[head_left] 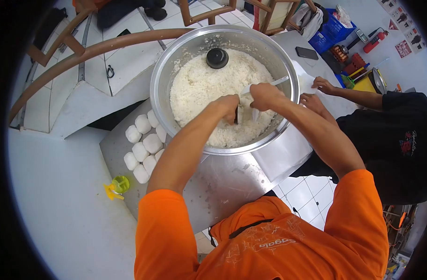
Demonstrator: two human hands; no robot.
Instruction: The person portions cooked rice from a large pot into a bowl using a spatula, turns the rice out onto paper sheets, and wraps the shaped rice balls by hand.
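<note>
A big round metal pot (158, 91) full of cooked white rice (195, 93) stands on the metal table. Both of my hands reach down into it. My left hand (227, 108) is closed round a dark cup-like thing (237, 115), mostly hidden by my fingers, at the rice surface. Just right of it, my right hand (266, 96) is closed on a white flat tool (280, 81), which looks like a rice paddle; my fingers cover its middle. A black round bowl (217, 58) lies bottom up on the rice near the far rim.
Several white wrapped bundles (152, 143) sit left of the pot, near a green spray bottle (121, 184) with a yellow head. At right, a co-worker's hands (323, 85) touch white paper sheets (308, 84). A phone (307, 52) lies behind. A brown railing (115, 44) curves beyond.
</note>
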